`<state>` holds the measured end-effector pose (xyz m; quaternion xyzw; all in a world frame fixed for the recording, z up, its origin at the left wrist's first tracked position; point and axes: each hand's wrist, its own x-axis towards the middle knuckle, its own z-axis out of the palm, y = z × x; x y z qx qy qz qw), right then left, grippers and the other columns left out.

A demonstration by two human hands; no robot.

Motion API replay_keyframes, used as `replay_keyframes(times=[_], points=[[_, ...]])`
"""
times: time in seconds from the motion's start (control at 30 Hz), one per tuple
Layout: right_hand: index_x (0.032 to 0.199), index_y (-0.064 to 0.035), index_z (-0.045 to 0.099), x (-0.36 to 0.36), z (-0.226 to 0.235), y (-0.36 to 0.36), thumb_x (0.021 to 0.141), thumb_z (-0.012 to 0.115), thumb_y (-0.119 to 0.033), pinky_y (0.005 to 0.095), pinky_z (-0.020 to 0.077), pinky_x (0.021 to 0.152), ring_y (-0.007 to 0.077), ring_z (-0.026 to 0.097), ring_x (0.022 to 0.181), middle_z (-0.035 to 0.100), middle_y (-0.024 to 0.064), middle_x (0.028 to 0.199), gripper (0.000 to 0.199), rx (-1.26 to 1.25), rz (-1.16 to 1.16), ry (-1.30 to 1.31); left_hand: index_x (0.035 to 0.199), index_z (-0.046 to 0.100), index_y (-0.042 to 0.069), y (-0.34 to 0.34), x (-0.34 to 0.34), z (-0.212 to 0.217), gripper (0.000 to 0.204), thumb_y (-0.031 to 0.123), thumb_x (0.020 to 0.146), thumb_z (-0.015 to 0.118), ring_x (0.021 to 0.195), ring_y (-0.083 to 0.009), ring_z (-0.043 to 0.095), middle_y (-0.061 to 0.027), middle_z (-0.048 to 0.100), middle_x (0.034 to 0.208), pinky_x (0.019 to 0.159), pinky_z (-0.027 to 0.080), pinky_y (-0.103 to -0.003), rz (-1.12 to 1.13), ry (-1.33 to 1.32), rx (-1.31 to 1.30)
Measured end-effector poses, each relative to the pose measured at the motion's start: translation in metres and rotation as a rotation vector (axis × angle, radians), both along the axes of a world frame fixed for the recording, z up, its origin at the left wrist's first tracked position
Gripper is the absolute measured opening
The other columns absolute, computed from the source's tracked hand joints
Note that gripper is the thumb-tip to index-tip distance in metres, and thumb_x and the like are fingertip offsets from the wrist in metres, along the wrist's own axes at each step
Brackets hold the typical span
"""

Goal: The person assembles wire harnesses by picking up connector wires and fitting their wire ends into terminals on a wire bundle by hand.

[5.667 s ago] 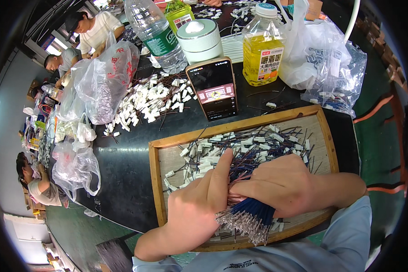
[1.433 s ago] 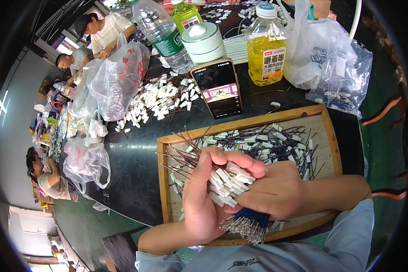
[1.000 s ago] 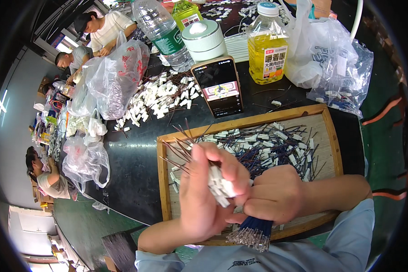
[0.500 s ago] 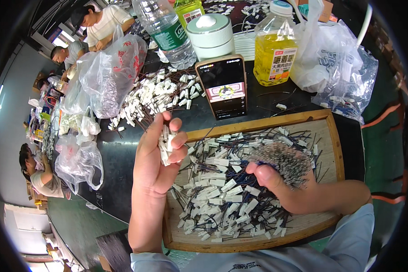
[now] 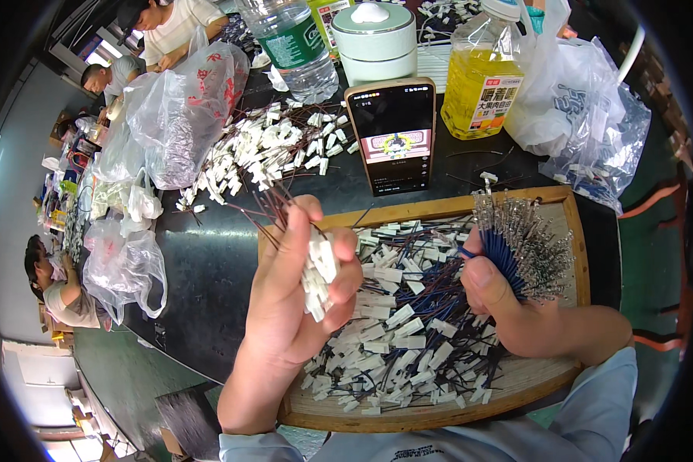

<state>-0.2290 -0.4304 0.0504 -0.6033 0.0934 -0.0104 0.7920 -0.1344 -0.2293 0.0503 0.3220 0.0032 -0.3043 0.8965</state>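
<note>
Left hand (image 5: 285, 308) and right hand (image 5: 512, 312) now apart, pressed together in earlier frame. Wooden tray (image 5: 580, 254) below, connector pile (image 5: 402, 314) inside. Right hand wraps blue wire bundle (image 5: 504, 258) over tray's right side, metal tips (image 5: 516, 215) fanned up: probably light, springy, tips bendable; best held by insulated wires. Left hand curls round white connectors (image 5: 319, 269) over tray's left side: likely light, hard, slick. Green label (image 5: 291, 48), pale print; white label (image 5: 497, 106), dark characters, red patch.

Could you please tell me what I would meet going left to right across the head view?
Lower clear plastic bag, left hand holding white connectors, smartphone, right hand gripping blue wires with metal tips.
</note>
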Motion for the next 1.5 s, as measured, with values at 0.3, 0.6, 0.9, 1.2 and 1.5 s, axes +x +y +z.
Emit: replay_keyframes(times=[0.3,0.6,0.9,1.2,1.5], points=[[0.085,-0.0038,0.061,0.001,0.021,-0.006,0.076,0.071,-0.012,0.0277,0.0405,0.051,0.0164,0.054,0.057,0.056,0.0055,0.070,0.015,-0.771,0.192,-0.435,0.102,0.040,0.011,-0.001,-0.012,0.000,0.027,0.037,0.096,0.042,0.043,-0.0077,0.037,-0.0081,0.050,0.068,0.033,0.026,-0.019,-0.288,-0.378,0.139],[0.082,-0.0036,0.062,0.002,0.014,-0.011,0.071,0.074,-0.008,0.0253,0.0421,0.047,0.0142,0.057,0.051,0.061,0.0068,0.069,0.017,-0.539,0.372,-0.432,0.093,0.042,0.001,0.002,-0.027,0.009,0.033,0.033,0.092,0.050,0.051,-0.0072,0.042,-0.0120,0.054,0.074,0.047,0.033,-0.020,-0.407,-0.562,0.241],[0.092,-0.0017,0.062,0.002,0.010,-0.015,0.071,0.074,-0.012,0.0268,0.0466,0.059,0.0193,0.063,0.067,0.064,0.0080,0.079,0.026,-0.505,0.439,-0.521,0.095,0.041,-0.001,0.003,-0.027,0.009,0.032,0.028,0.091,0.054,0.061,-0.0080,0.045,-0.0052,0.045,0.078,0.050,0.034,-0.021,-0.551,-0.493,0.176],[0.089,-0.0041,0.063,0.005,0.006,-0.015,0.070,0.074,-0.013,0.0273,0.0454,0.057,0.0205,0.060,0.063,0.062,0.0066,0.074,0.024,-0.427,0.490,-0.531,0.096,0.041,-0.001,0.003,-0.026,0.012,0.029,0.024,0.091,0.054,0.062,-0.0067,0.045,-0.0047,0.045,0.081,0.053,0.036,-0.020,-0.578,-0.563,0.276],[0.083,-0.0046,0.064,0.002,0.012,-0.013,0.070,0.074,-0.011,0.0262,0.0427,0.051,0.0184,0.058,0.056,0.060,0.0067,0.068,0.018,-0.529,0.452,-0.469,0.098,0.040,0.000,0.006,-0.024,0.014,0.028,0.024,0.092,0.053,0.060,-0.0062,0.040,-0.0044,0.047,0.076,0.052,0.032,-0.020,-0.601,-0.562,0.286]])
